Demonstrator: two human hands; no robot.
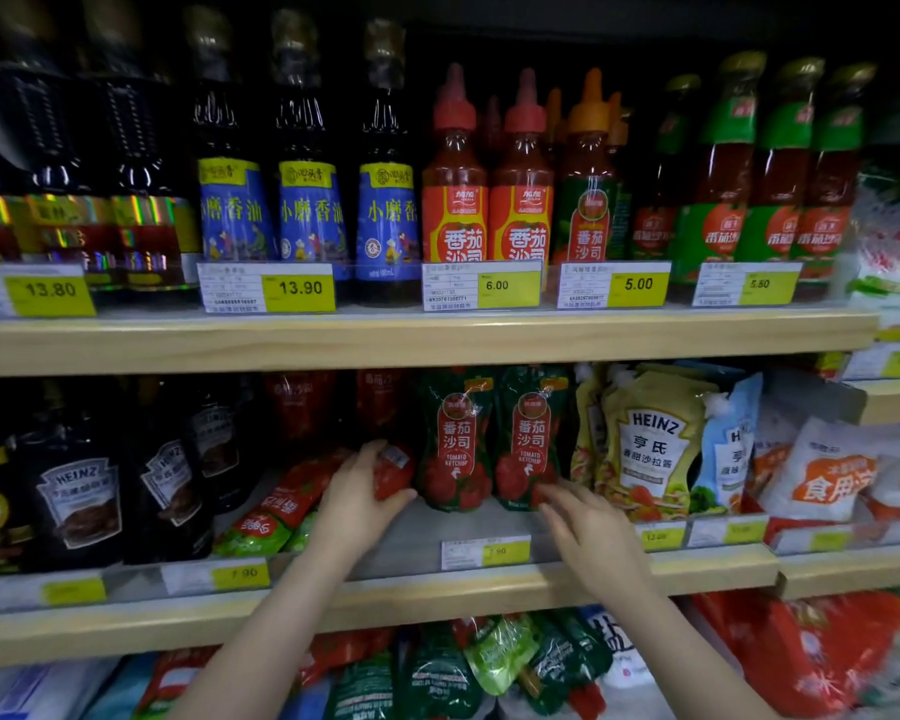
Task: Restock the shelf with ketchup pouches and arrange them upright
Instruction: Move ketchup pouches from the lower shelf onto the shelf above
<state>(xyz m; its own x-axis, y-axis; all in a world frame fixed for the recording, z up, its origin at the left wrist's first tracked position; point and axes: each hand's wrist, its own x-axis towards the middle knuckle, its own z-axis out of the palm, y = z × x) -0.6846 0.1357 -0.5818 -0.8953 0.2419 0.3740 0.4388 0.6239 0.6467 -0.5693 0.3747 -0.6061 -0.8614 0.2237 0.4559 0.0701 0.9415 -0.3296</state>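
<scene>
Middle shelf (437, 595) carrying the work: light wood edge w/ yellow price tags, dark Heinz bottles (81, 491) at far left, pale Heinz dressing pouches (650, 449) to the right. Between them, ketchup zone: two green-and-red ketchup pouches (492, 439) standing upright side by side at centre, touching or nearly so; flat red-green pouches (276, 506) lying tipped over just left of the arms, not yet stood up; more red pouches dim at the back, can't tell their pose. Step in hand, by the look of it: setting one more pouch upright into the gap left of the standing pair. Left hand (359, 496) wrapped round a red pouch (393, 472), thumb under, fingers over the top, pouch held just beside the left standing one. Right hand (583, 517) w/ fingers straight and slack, grasping nothing, tips at the base of the right standing pouch — touching or just short, can't tell. Next move prob. calls for: lowering the held pouch base-first onto the shelf, label out, flush w/ its neighbour, w/ the right hand steadying the pair so soft pouches don't slump or domino. After that, tipped pouches at left likely need righting. Spare pouches (468, 662) heaped on the shelf below, supply for later.
</scene>
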